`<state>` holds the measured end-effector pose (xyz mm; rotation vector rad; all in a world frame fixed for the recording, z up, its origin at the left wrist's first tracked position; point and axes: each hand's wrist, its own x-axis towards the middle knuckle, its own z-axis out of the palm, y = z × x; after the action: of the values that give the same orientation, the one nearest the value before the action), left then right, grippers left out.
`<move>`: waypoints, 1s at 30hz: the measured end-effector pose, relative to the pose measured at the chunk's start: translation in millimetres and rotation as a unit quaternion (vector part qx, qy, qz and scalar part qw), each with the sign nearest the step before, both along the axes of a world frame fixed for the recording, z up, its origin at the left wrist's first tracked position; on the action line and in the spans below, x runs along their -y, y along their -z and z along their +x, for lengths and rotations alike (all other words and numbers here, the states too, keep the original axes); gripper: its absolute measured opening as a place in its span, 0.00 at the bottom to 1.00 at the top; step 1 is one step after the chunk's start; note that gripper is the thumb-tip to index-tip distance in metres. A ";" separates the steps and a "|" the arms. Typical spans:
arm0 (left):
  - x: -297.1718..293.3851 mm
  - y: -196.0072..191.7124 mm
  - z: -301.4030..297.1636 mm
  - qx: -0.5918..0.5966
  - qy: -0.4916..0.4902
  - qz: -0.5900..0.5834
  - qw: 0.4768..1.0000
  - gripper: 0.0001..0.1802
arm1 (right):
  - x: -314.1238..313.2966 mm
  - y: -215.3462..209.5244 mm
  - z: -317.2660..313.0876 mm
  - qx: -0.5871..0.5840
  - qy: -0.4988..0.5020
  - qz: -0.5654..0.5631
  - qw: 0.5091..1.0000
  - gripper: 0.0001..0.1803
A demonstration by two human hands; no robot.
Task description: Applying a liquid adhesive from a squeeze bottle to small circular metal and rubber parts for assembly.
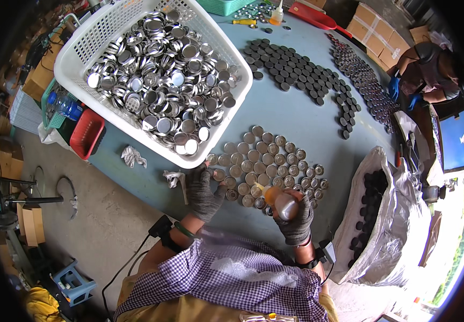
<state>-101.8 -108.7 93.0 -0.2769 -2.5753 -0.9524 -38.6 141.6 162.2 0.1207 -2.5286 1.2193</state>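
My left hand (204, 192), in a grey fingerless glove, rests at the left edge of a group of round metal caps (264, 161) laid flat on the table. Its thumb and forefinger are apart, close beside one cap (218, 175); whether they touch it I cannot tell. In my right hand (297, 221), gloved the same way, is a clear squeeze bottle (285, 206) with an orange part near its nozzle. The bottle is tilted, its tip pointing up-left over the caps at the group's near side.
A white basket (189, 160) heaped with metal caps stands at the left. Dark discs (296, 67) cover the far table (189, 185). On the right a white sack (350, 225) holds black pieces. A blue-gloved co-worker (430, 75) sits at the far right. A red tray (87, 134) lies left.
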 end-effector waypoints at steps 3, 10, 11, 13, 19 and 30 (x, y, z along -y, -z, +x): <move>-1.0 -1.1 0.0 -0.002 -0.007 -0.004 1.000 0.34 | 0.9 0.1 -0.3 0.010 -0.007 -0.006 1.000 0.30; -0.4 -4.3 -0.8 -0.009 0.000 -0.016 1.000 0.32 | 9.1 -10.6 -6.9 0.016 -0.043 0.001 0.999 0.30; -0.2 -4.3 -0.8 -0.008 0.001 -0.022 1.000 0.32 | 10.3 -11.9 -7.9 0.005 -0.049 0.003 0.999 0.30; -0.2 -4.1 -0.8 -0.007 0.002 -0.027 1.000 0.32 | 11.4 -14.2 -9.0 0.028 -0.047 -0.001 0.999 0.30; -1.2 -4.1 -0.5 0.007 -0.004 0.004 1.000 0.30 | 11.4 -11.8 -16.1 0.070 -0.051 -0.021 0.996 0.30; -1.6 -5.5 -0.5 -0.004 0.000 0.002 1.000 0.28 | 11.0 -20.4 -18.1 0.062 -0.009 -0.028 0.998 0.31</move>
<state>-102.2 -107.2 98.6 -0.2783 -2.5657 -0.9545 -56.7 130.6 182.6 0.0548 -2.6011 1.3425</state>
